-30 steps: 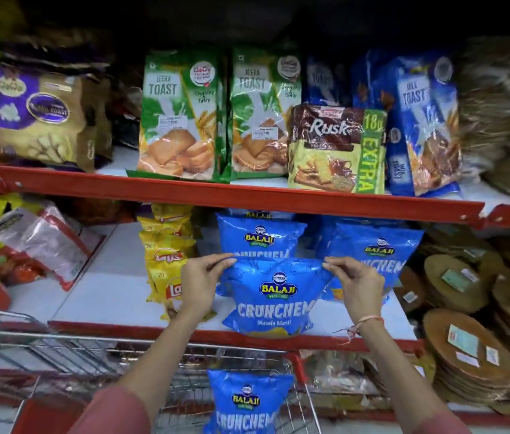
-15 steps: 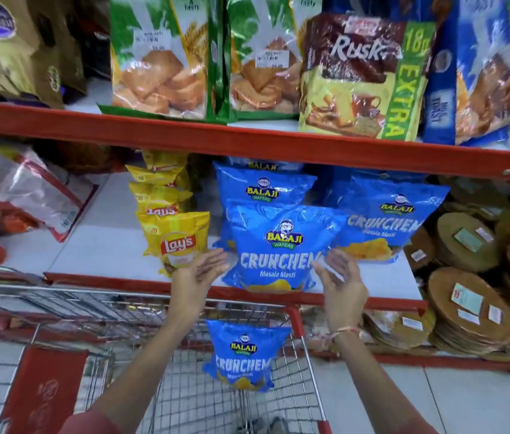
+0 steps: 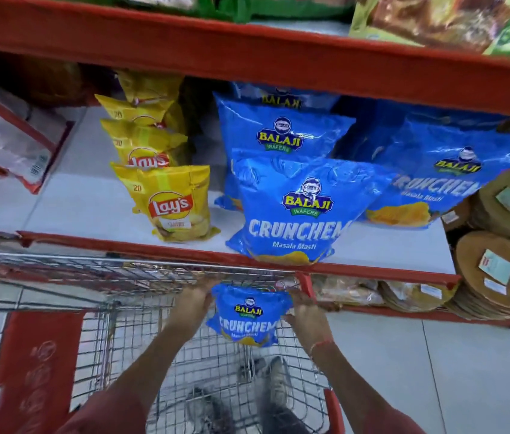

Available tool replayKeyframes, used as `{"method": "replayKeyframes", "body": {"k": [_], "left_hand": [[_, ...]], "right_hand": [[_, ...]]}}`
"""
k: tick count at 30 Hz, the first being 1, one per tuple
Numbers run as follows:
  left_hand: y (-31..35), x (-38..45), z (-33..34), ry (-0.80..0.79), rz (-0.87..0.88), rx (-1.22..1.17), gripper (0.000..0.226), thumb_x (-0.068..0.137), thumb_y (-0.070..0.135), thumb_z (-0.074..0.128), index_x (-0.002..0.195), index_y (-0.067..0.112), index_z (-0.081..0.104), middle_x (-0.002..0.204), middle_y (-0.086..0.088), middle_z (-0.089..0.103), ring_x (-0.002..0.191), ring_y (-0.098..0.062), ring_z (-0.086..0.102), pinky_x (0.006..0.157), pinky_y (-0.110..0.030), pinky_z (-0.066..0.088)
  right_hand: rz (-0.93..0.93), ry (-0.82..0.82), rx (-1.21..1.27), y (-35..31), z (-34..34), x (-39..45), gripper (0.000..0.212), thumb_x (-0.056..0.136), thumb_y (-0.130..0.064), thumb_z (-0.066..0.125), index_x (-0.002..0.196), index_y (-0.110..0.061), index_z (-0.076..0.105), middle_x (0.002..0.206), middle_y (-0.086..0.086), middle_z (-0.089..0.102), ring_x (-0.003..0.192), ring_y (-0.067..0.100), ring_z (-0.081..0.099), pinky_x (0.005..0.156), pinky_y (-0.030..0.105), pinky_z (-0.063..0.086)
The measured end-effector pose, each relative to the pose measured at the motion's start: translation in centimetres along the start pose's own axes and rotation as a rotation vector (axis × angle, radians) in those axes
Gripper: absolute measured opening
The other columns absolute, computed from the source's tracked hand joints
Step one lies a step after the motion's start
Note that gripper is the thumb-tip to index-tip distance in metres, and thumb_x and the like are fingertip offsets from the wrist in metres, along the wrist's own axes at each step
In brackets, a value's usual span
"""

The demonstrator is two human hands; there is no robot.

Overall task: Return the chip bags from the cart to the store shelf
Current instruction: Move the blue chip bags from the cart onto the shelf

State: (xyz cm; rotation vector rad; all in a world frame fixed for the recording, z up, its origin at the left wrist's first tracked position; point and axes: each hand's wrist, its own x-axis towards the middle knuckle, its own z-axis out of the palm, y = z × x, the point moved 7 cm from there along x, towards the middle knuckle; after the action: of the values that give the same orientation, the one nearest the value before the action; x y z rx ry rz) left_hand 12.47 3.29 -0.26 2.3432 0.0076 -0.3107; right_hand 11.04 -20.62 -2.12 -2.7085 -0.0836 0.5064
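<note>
Bag (image 3: 247, 314) at the cart's (image 3: 141, 270) far edge, gripped at its upper corners by left hand (image 3: 192, 303) and right hand (image 3: 305, 311); judged light, soft, crushable; best lifted by the seams.

A bare stretch of white shelf (image 3: 69, 211) lies open left of the yellow Lay's bags (image 3: 176, 204). The front blue Crunchem bag (image 3: 294, 214) overhangs the shelf's red lip (right above the cart rim (image 3: 122, 261)), and the red upper shelf edge (image 3: 247, 54) caps the headroom.

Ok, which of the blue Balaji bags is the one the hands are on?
The small blue bag in the cart, below the shelf edge. The left hand and right hand flank it; the other blue bags all sit on the shelf.
</note>
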Motion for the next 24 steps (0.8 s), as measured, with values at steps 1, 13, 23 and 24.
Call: {"method": "replayKeyframes", "body": {"k": [1,13,23,24], "left_hand": [[-0.1,0.4,0.6,-0.038,0.012,0.046,0.048,0.08,-0.001,0.053,0.122,0.023,0.052,0.107,-0.017,0.07,0.086,-0.027,0.068,0.078,-0.04,0.057],[-3.1,-0.4,2.1,-0.052,0.062,0.208,0.02,0.074,-0.008,0.068,0.082,0.01,0.072,0.079,-0.01,0.071,0.07,-0.026,0.067,0.063,-0.031,0.056],[1.3,-5.9,-6.9,0.331,-0.085,-0.559,0.012,0.071,-0.01,0.068,0.073,0.002,0.07,0.066,0.018,0.073,0.06,0.003,0.064,0.057,-0.006,0.048],[2.5,-6.2,-7.7,0.352,-0.074,-0.629,0.015,0.073,-0.013,0.066,0.072,0.002,0.07,0.064,0.018,0.073,0.057,0.002,0.064,0.054,-0.007,0.048]], "right_hand": [[-0.021,0.01,-0.08,-0.1,0.4,0.4,0.069,0.071,-0.02,0.078,0.132,-0.008,0.047,0.124,0.014,0.061,0.11,0.027,0.06,0.086,0.034,0.053],[-0.062,-0.04,-0.211,-1.0,1.1,-0.3,0.019,0.053,-0.022,0.088,0.062,-0.024,0.071,0.054,0.0,0.067,0.059,0.017,0.064,0.056,0.02,0.052],[-0.033,0.179,0.802,-3.2,-8.7,-5.6,0.012,0.066,-0.015,0.079,0.076,-0.02,0.077,0.068,-0.019,0.074,0.068,0.004,0.068,0.063,0.013,0.052],[-0.019,0.199,0.891,-3.4,-10.0,-6.3,0.013,0.063,-0.018,0.079,0.076,-0.017,0.077,0.067,-0.011,0.075,0.068,0.009,0.069,0.062,0.016,0.054]]}}
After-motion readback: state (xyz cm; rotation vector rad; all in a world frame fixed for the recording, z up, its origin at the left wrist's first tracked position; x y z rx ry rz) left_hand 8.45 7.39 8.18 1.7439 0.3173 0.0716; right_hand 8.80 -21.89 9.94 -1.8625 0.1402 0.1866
